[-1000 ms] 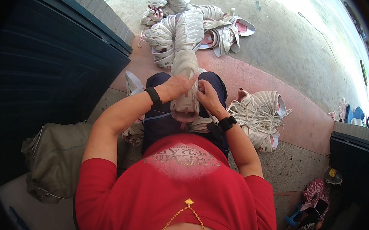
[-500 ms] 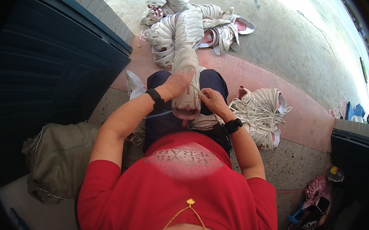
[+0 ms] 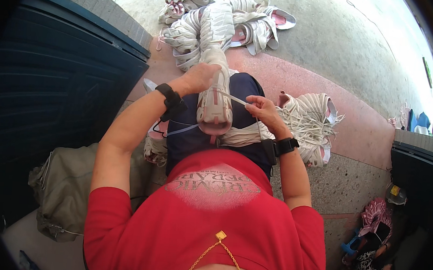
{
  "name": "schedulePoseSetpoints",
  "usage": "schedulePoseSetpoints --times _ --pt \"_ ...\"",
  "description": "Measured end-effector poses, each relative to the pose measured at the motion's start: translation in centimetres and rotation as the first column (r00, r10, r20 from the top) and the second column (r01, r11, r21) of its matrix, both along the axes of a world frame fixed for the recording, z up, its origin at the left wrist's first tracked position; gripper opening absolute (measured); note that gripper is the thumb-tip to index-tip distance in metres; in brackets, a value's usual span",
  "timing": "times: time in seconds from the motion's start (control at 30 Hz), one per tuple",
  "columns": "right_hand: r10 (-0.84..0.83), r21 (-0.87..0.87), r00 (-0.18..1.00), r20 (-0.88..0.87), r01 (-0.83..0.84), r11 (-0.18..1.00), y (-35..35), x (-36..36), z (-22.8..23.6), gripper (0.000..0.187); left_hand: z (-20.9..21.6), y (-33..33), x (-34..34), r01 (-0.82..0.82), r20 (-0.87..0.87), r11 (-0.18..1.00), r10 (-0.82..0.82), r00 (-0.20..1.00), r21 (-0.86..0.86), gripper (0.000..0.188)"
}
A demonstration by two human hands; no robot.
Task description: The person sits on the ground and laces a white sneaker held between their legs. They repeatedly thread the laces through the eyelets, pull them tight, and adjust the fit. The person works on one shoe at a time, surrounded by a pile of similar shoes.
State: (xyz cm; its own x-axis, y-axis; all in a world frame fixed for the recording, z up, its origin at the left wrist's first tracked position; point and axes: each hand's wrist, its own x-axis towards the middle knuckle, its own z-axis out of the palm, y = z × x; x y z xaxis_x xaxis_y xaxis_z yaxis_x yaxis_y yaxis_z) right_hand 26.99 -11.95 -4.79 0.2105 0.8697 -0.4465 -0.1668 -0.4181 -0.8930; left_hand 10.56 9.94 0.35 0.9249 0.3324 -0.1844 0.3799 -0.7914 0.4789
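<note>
A cream and pink shoe upper [image 3: 215, 110] lies lengthwise over my lap, its pink-lined opening toward my body. My left hand [image 3: 199, 77] is closed on the upper's far part, and its fingertips are partly hidden there. From the upper a flat white lace [image 3: 235, 99] runs taut to the right. My right hand [image 3: 266, 112] pinches that lace between thumb and finger, a short way off the upper. A bundle of white laces [image 3: 244, 136] lies across my right thigh.
Nested white shoe uppers [image 3: 216, 27] are heaped on the floor ahead. Another stack of uppers with loose laces [image 3: 310, 124] lies to the right. A dark blue door [image 3: 70, 69] stands at left, near an olive sack [image 3: 69, 190]. A clear bottle [image 3: 396, 194] is at right.
My right hand has moved right, away from the upper, drawing the lace out straight. My left hand has shifted a little forward and left along the upper.
</note>
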Motion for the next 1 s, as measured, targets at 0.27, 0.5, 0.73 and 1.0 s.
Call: schedulePoseSetpoints --times 0.27,0.5,0.73,1.0 --pt "-0.347 0.110 0.885 -0.310 0.396 0.911 -0.7 3.8 1.2 0.035 -3.1 -4.1 -0.5 0.111 -0.055 0.943 -0.098 0.994 0.314 0.052" --pt "-0.356 0.163 0.924 -0.142 0.377 0.912 -4.1 8.6 3.8 0.037 -2.6 -1.7 0.2 0.048 -0.141 0.997 -0.040 0.989 0.056 0.026" --pt "-0.163 -0.008 0.979 0.121 0.165 0.986 -9.7 10.8 4.4 0.035 2.8 3.1 -5.9 0.115 -0.237 0.942 -0.040 0.971 0.314 0.008" --pt "0.109 -0.117 0.958 0.266 -0.080 0.990 -8.3 8.6 5.7 0.031 13.5 19.9 -30.2 -0.558 0.297 0.351 0.575 0.762 0.752 0.025"
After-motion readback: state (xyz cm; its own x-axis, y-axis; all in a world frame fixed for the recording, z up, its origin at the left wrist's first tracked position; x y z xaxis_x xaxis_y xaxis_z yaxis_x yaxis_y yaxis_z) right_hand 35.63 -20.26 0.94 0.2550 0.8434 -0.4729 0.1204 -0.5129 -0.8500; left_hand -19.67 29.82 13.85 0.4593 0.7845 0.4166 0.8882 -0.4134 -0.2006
